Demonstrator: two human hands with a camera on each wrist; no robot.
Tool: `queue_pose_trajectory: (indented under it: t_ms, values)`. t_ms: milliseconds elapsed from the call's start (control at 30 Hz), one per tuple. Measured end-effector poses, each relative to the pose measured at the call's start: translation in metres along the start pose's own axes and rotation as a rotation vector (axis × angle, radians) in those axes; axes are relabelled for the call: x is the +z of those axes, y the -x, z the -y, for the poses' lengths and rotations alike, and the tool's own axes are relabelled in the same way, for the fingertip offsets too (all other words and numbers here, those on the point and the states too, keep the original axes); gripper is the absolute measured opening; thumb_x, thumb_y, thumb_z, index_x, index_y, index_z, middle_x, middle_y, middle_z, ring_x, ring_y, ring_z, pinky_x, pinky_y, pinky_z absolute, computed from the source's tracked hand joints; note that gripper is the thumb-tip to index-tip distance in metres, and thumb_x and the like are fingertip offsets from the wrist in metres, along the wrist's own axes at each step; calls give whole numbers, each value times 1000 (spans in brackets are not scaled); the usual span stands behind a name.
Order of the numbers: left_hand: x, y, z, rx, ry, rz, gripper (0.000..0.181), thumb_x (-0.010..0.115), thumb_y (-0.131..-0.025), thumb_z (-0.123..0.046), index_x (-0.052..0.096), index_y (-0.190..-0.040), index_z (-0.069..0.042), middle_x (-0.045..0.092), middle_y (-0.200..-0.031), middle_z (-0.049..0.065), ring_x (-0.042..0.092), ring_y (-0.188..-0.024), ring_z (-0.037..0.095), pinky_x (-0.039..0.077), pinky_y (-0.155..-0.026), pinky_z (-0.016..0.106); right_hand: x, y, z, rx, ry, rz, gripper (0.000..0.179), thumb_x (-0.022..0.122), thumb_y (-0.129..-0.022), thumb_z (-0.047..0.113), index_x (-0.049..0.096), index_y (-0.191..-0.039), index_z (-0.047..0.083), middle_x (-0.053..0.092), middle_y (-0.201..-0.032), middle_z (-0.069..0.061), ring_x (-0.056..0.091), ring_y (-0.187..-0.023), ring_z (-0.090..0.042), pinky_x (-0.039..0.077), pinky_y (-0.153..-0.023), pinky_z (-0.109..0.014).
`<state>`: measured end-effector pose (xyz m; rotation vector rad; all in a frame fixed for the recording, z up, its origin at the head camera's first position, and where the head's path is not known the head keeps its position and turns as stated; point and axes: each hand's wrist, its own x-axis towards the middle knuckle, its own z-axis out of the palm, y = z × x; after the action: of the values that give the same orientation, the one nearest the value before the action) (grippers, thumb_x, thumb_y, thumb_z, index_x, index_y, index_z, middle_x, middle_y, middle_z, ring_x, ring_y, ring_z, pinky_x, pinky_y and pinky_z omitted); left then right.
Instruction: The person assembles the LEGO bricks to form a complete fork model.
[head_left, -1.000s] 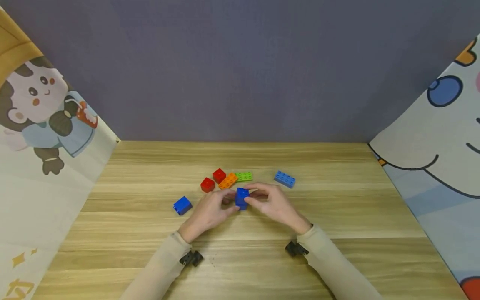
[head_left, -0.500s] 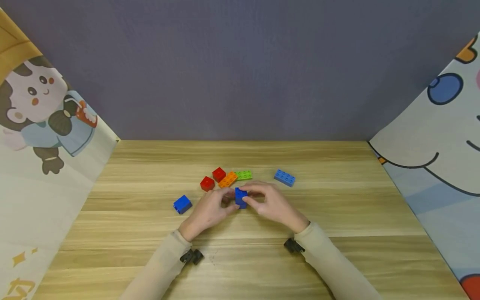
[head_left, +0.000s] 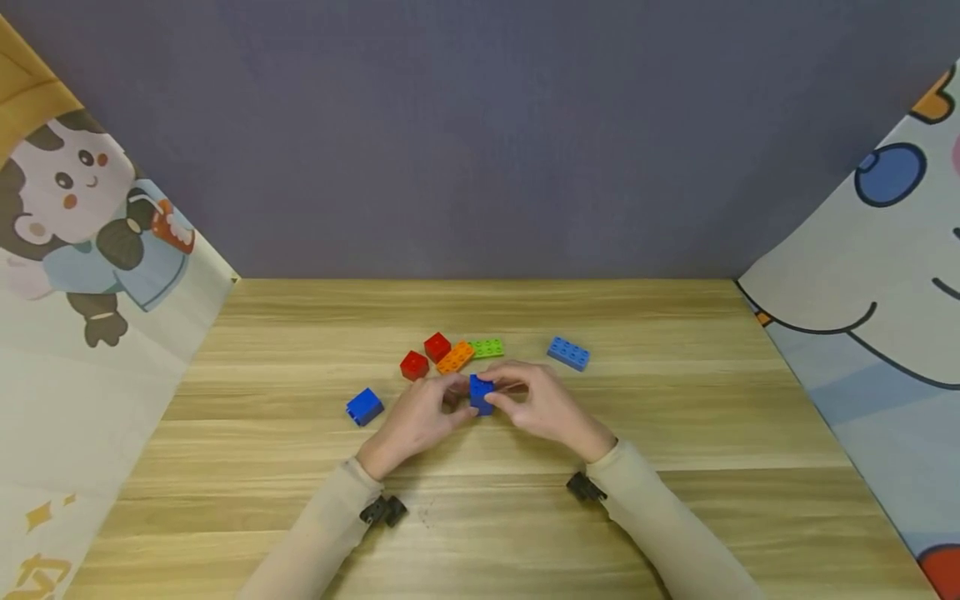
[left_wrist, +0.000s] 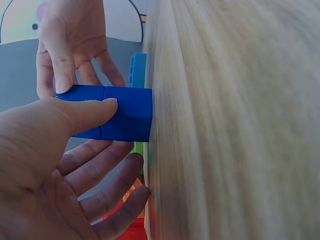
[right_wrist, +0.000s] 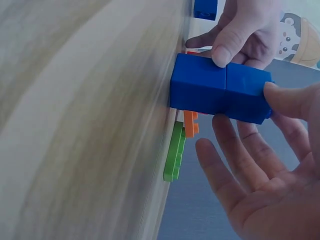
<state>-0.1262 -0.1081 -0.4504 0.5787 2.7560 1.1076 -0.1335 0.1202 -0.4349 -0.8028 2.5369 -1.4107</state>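
In the middle of the worktop (head_left: 480,533) there stands upright a small stack (head_left: 482,396), made from two dark blue bricks, and its lower brick (left_wrist: 131,117) touches the wood. The joining of these two seems to be done, because only a thin line is seen between the lower brick and the upper brick (right_wrist: 247,95); whether they are pressed fully together, I cannot tell. The left hand (head_left: 422,415) pinches the stack between thumb and fingers near this line, and the right hand (head_left: 547,406) pinches the upper brick in the same manner. What is left lies apart from the stack, six pieces: a third dark blue brick (head_left: 364,407) on its side beyond the left hand, two red bricks (head_left: 414,365), one orange brick (head_left: 455,357) close to them, one green brick (head_left: 488,348) just beside the orange, and one lighter blue brick (head_left: 568,353) farther to the right. Counted together, there are eight bricks, three of them dark blue.
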Motion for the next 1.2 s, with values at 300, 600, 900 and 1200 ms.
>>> queue_pose_trajectory:
  t_ms: [300,600,900,1200]
  values:
    - [-5,0,-3,14,-2,21,41,78,-98,-28,72,-135,-11,79,-124,7,76,-106,21,63,-93,45,0,1,-6,-7,12,-14,30,74,-101,11,76,-131,12,72,-137,-6,76,-108,-19,63,-94,-32]
    - [-18,2,-7,26,75,-14,40,76,-101,-33,70,-137,-16,75,-132,2,74,-105,18,63,-92,45,-1,1,-9,-5,-1,-16,32,76,-100,15,75,-132,16,72,-139,-2,75,-101,-14,62,-93,-29]
    - [-17,1,-3,66,86,-15,40,76,-101,-30,70,-138,-18,75,-132,0,74,-102,16,64,-89,42,0,1,-8,-1,-16,-10,34,73,-102,14,72,-136,14,71,-141,-5,75,-98,-14,63,-90,-31]
    - [-18,0,-4,74,65,-18,38,76,-101,-28,71,-136,-15,77,-129,2,75,-100,17,64,-88,42,0,0,-8,15,-41,-15,33,75,-101,18,73,-134,16,71,-141,-3,72,-120,-24,64,-96,-39]
